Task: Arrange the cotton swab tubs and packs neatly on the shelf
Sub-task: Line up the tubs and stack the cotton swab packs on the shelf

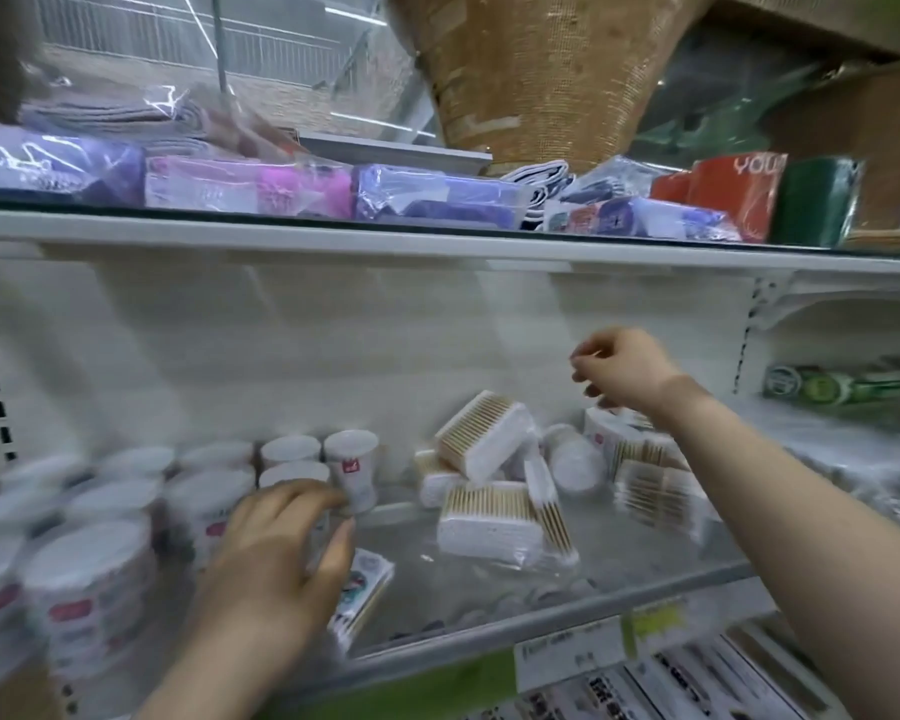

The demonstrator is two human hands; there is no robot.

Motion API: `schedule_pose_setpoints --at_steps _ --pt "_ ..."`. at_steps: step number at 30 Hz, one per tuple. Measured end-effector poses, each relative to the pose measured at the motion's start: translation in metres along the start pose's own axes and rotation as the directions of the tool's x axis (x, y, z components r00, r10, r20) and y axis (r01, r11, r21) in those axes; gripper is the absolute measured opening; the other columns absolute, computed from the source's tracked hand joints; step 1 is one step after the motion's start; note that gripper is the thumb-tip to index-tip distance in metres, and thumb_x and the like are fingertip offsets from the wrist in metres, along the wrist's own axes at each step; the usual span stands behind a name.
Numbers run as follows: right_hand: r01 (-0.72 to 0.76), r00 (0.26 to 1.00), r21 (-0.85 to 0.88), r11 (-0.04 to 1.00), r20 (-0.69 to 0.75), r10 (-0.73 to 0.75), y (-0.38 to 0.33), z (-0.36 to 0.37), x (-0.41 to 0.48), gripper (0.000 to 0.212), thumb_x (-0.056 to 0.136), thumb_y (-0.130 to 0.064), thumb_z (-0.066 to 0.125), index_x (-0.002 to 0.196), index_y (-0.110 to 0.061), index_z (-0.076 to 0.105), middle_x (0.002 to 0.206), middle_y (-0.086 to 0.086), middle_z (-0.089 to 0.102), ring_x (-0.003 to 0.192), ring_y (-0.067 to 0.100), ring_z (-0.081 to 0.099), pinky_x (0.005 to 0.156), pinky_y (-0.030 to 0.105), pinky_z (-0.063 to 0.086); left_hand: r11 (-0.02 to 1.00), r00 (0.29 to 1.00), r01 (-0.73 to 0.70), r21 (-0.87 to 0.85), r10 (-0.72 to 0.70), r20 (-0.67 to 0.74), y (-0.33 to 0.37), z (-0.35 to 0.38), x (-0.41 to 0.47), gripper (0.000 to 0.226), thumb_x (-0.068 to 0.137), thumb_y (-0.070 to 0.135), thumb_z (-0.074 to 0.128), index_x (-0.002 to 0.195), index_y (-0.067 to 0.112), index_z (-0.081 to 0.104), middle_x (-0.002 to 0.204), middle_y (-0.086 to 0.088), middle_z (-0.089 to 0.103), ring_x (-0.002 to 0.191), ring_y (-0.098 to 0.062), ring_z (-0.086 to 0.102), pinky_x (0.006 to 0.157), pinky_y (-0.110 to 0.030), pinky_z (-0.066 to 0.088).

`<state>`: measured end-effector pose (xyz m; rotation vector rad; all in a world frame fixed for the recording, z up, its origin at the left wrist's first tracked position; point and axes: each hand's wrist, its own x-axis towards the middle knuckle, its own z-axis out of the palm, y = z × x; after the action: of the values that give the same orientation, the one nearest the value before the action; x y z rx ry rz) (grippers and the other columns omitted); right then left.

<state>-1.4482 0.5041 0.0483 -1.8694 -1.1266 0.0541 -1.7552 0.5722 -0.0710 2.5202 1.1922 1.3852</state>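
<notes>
Many white tubs (352,470) upright, packs (489,522) jumbled; left hand (281,543) spread, right hand (624,368) blurred, unclear.

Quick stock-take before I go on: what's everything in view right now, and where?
cotton swab tubs: many, white with red labels, standing on shelf's left.
cotton swab packs: several, clear-wrapped, white tips, heaped mid-right.
flat pack: one, printed, beside left thumb.
wrapped packs: several, purple and pink, upper shelf.
lettered red box: one, upper shelf right.
shelf: one, white, holds tubs and packs.
left hand: over front tubs, grip unclear.
right hand: raised above packs, fingers curled.
</notes>
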Motion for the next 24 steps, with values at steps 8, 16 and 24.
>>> schedule_pose_setpoints --at_steps 8,16,24 --pt "0.053 0.963 -0.689 0.723 0.227 0.146 0.040 0.038 0.003 0.044 0.088 -0.045 0.053 0.112 -0.008 0.061 0.119 0.016 0.063 0.107 0.031 0.060 0.083 0.029 0.046 0.998 0.996 0.054 -0.014 -0.053 0.074 -0.004 0.002 -0.002 0.033 0.070 0.041 0.050 0.092 0.027 0.070 0.101 0.010 0.065 0.101 -0.017 0.057 0.085 -0.023 0.033" --pt "-0.018 0.992 -0.859 0.511 0.048 0.116 0.060 0.067 -0.001 0.050 0.087 -0.052 0.045 0.124 -0.018 0.052 0.130 0.007 0.053 0.127 0.029 0.042 0.091 0.040 0.040 0.999 0.997 0.040 0.015 -0.041 0.070 -0.007 -0.005 -0.003 0.052 0.068 0.058 0.032 0.092 0.030 0.068 0.102 0.014 0.063 0.100 -0.015 0.056 0.083 -0.025 0.038" --pt "-0.016 0.997 -0.607 0.795 0.048 0.057 0.045 0.044 0.006 0.067 0.074 -0.057 0.064 0.113 -0.005 0.044 0.111 0.017 0.062 0.099 0.036 0.061 0.073 0.034 0.047 0.997 0.995 0.072 -0.032 -0.069 0.067 -0.009 -0.020 -0.006 0.030 0.074 0.047 0.043 0.085 0.032 0.067 0.092 0.020 0.059 0.094 -0.012 0.055 0.079 -0.025 0.037"
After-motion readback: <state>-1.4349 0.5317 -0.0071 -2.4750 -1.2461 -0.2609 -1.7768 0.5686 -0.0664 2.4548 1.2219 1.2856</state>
